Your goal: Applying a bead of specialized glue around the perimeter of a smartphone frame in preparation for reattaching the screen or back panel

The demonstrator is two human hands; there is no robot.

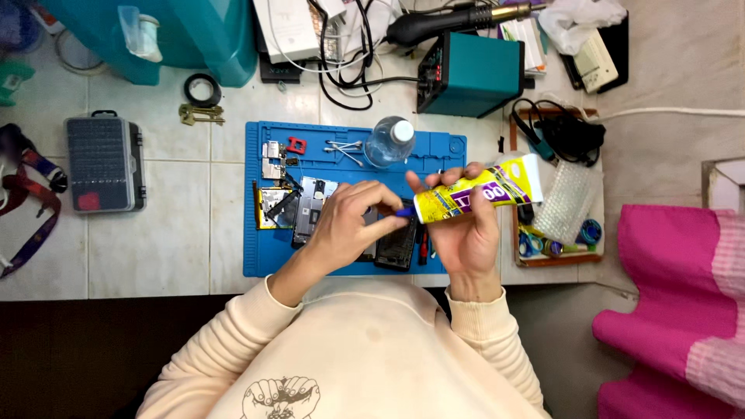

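Glue tube (481,188), yellow and white, is gripped by the right hand (466,233) over the blue mat (264,256) mid-tabletop, its long axis pointing left toward the left hand (349,225). That hand's fingertips pinch the tube's blue nozzle cap (404,210) above an opened phone (396,247). Tools crowd the tabletop's far edge.

Right hand (469,233) is wrapped around a yellow glue tube (477,192), tilted with its blue cap (405,210) pointing left. Left hand (349,225) has its fingertips pinching that cap. Both sit over a blue work mat (264,264) near its front edge, with an opened phone (397,247) underneath. A clear bottle (389,140) stands by the mat's back edge.
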